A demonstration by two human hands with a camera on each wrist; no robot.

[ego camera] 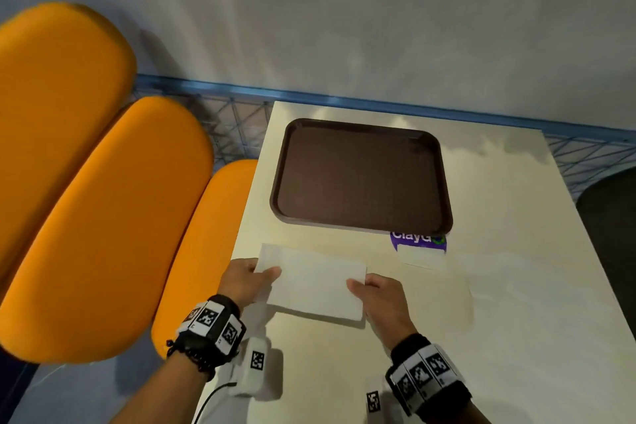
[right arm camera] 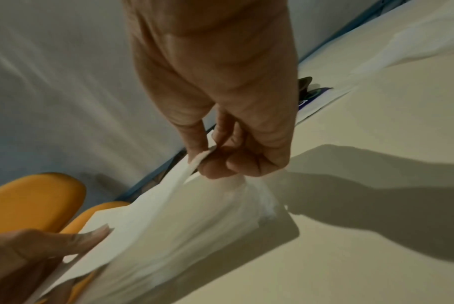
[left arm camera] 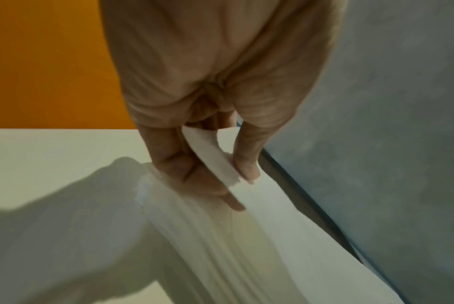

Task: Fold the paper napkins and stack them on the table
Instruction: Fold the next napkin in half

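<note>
Napkin (ego camera: 315, 282) held flat above bench (ego camera: 516, 303), long axis left-right, left hand (ego camera: 242, 280) and right hand (ego camera: 380, 296) each pinching one short end.

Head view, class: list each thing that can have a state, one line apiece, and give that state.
White paper napkin: lifted off the table, partly folded, held at both ends.
Left hand: pinches the napkin's left edge.
Right hand: pinches the napkin's right edge.
Dark brown plastic tray: flat on the cream table, nothing on it.
Purple-printed paper sheet: flat, partly under the tray.
</note>
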